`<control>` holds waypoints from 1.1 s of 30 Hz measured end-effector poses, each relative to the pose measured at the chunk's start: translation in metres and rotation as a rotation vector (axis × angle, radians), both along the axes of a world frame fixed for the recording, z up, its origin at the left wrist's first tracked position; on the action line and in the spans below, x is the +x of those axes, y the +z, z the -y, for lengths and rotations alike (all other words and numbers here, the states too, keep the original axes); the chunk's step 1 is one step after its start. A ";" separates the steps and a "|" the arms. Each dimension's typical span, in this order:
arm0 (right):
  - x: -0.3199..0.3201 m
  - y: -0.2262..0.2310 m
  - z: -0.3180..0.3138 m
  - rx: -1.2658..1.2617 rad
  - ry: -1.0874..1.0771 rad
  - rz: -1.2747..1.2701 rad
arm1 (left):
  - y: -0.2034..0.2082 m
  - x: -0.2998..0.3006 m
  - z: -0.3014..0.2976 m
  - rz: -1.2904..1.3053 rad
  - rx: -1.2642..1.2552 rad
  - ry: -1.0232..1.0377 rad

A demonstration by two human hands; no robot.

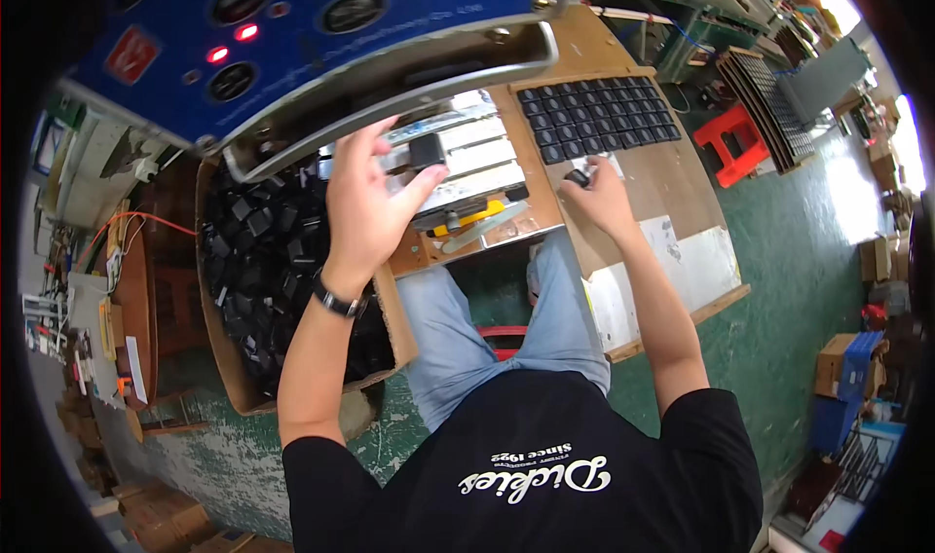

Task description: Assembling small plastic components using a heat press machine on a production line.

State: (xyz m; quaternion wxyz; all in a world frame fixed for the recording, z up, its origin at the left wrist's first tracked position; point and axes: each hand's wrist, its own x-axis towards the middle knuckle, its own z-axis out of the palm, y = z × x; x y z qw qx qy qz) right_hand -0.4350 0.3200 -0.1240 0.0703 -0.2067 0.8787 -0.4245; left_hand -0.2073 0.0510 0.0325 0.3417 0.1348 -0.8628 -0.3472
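My left hand (368, 198) is over the metal fixture (487, 154), fingers apart. A black square block (426, 151) is beside its thumb tip; the thumb seems to touch the lower edge, while the other fingers stand off to the left. My right hand (606, 201) pinches a small black piece (578, 177) over the brown board, just below the rows of black square pieces (596, 115). These pieces sit side by side in several rows. The fixture has pale parallel bars, and a yellow-and-black tool (467, 218) lies at its near edge.
A blue machine panel (292, 47) with red lights and a metal handle overhangs the fixture. On the left stands a carton (222, 344) heaped with loose black pieces. A brown board (682, 178) with white sheets extends right. A red stool (730, 146) stands on the green floor.
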 end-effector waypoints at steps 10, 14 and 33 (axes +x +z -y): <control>-0.003 -0.010 0.039 0.420 -0.043 -0.187 | 0.002 0.123 0.054 -0.039 0.256 0.275; 0.002 -0.010 0.042 0.378 -0.057 -0.241 | -0.003 0.154 0.098 -0.073 0.182 0.398; 0.046 0.100 0.044 -0.567 0.293 0.004 | -0.014 0.136 0.084 0.102 0.412 0.111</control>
